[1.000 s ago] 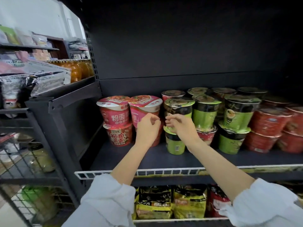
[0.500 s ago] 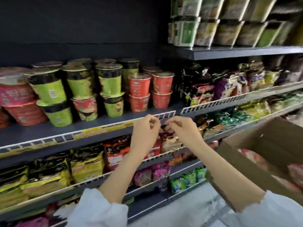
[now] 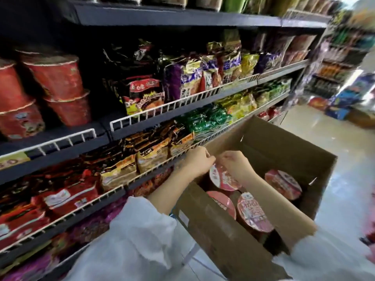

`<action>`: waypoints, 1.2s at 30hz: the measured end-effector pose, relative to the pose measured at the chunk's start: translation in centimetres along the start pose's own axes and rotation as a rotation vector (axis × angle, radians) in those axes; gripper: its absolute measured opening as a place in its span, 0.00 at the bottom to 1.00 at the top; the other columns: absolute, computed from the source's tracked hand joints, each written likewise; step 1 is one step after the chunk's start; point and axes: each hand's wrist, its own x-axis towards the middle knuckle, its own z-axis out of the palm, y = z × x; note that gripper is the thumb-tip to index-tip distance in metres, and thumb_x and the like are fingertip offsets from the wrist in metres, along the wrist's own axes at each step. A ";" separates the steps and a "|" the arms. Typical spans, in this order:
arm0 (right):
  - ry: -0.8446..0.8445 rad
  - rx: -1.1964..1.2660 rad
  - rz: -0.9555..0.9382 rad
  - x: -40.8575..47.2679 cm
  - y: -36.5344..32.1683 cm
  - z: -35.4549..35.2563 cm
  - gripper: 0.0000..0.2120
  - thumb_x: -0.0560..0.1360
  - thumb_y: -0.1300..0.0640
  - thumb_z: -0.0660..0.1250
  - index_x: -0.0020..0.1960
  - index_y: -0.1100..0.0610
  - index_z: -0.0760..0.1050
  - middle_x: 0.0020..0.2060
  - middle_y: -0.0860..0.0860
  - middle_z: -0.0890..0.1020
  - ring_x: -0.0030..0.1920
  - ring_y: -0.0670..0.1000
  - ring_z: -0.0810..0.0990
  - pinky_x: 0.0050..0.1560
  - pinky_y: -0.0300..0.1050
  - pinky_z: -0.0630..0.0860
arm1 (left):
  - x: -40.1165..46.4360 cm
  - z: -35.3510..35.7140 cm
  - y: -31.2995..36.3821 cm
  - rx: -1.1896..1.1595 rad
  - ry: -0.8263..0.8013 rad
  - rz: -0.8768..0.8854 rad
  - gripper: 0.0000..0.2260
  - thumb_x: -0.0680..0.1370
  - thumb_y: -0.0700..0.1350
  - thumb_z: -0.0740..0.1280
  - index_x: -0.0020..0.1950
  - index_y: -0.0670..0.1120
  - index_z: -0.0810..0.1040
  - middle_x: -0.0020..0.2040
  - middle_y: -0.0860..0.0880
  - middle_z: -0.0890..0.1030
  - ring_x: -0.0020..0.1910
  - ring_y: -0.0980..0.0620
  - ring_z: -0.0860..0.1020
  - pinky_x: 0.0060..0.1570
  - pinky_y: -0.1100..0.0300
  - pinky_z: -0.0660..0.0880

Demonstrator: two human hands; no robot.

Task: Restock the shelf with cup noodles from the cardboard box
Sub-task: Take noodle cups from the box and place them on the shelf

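both hands, left hand point(image 3: 195, 162) and right hand point(image 3: 235, 166), hover loosely curled, empty, over the cardboard box point(image 3: 223, 234) at lower right. next: grip the pink-lidded cup noodle point(image 3: 222, 179) beneath them.

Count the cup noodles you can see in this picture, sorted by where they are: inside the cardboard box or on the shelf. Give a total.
In the cardboard box, pink lids: 4
On the shelf, red cups: 4
Total: 8
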 end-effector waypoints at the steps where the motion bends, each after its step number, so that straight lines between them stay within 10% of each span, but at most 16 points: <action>1: -0.013 -0.027 0.021 1.4 1.3 -0.8 0.11 0.75 0.64 0.60 0.44 0.60 0.82 0.40 0.55 0.82 0.41 0.53 0.79 0.46 0.46 0.75 | 1.5 1.2 0.8 0.018 -0.023 -0.006 0.10 0.78 0.46 0.62 0.42 0.43 0.78 0.41 0.42 0.81 0.47 0.43 0.80 0.44 0.55 0.73; 8: -0.193 -0.122 0.182 10.5 9.8 -3.4 0.12 0.76 0.59 0.61 0.52 0.62 0.80 0.43 0.58 0.82 0.40 0.56 0.79 0.46 0.50 0.79 | 10.0 9.2 2.7 0.073 -0.157 -0.266 0.17 0.79 0.48 0.61 0.59 0.37 0.77 0.56 0.39 0.81 0.54 0.41 0.80 0.46 0.54 0.75; 17: -0.577 -0.269 0.287 18.6 18.5 -1.1 0.22 0.81 0.56 0.54 0.73 0.64 0.61 0.72 0.60 0.64 0.71 0.60 0.65 0.70 0.52 0.64 | 13.5 17.7 -2.2 0.069 -0.118 -0.849 0.24 0.79 0.52 0.60 0.69 0.39 0.68 0.69 0.38 0.70 0.68 0.39 0.69 0.64 0.53 0.69; 28: -0.631 -0.040 0.374 21.4 19.0 -2.8 0.19 0.75 0.56 0.66 0.64 0.62 0.71 0.60 0.60 0.77 0.56 0.59 0.77 0.55 0.59 0.77 | 14.8 20.5 -0.6 -0.297 0.207 -0.946 0.22 0.79 0.52 0.62 0.64 0.37 0.73 0.62 0.39 0.78 0.60 0.40 0.76 0.52 0.57 0.72; 36: -0.642 -0.132 0.034 19.7 15.0 -7.0 0.21 0.74 0.54 0.64 0.64 0.63 0.69 0.58 0.60 0.77 0.57 0.60 0.77 0.49 0.57 0.80 | 10.9 18.3 3.0 -0.230 0.553 -0.959 0.25 0.77 0.57 0.63 0.62 0.37 0.70 0.60 0.40 0.77 0.59 0.40 0.76 0.49 0.55 0.70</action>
